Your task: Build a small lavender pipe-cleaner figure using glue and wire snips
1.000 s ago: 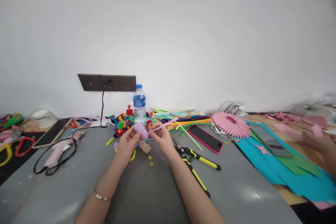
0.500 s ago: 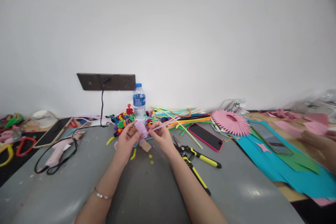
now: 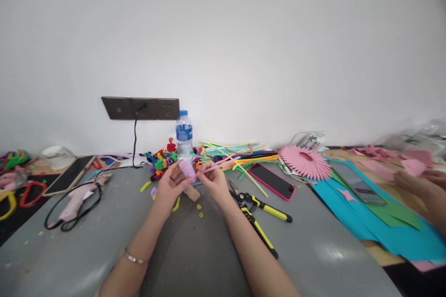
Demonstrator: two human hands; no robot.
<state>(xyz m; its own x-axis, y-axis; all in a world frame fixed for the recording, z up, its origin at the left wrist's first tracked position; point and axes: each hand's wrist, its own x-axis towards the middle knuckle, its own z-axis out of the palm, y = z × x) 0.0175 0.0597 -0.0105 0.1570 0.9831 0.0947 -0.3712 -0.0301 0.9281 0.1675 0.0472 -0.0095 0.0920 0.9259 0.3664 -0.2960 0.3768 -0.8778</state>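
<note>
My left hand [image 3: 169, 192] is closed, thumb and fingers gripping a fuzzy lilac roll of coiled pipe cleaner [image 3: 187, 170]. Just right of it, my right hand [image 3: 214, 184] pinches a thin lilac pipe cleaner [image 3: 225, 163] whose free length points right and up. Whether that strand joins the roll is hidden by the fingers. Below the roll shows a tan fuzzy piece [image 3: 192, 192]; I cannot tell if it is attached. Small yellow-green bits [image 3: 201, 215] lie on the grey table beneath my hands.
Behind stand a water bottle [image 3: 184, 133] and a heap of pipe cleaners [image 3: 230, 151]. Yellow-black pliers [image 3: 258, 209] and a pink-cased phone [image 3: 272, 181] lie right. A pink glue gun [image 3: 75, 204] with black cord lies left. Another person's hand [image 3: 420, 190] is over coloured paper [image 3: 351, 218].
The lilac strand in my right hand has shifted slightly and the roll has turned a little. At far right, the other person's hand has moved further into view.
</note>
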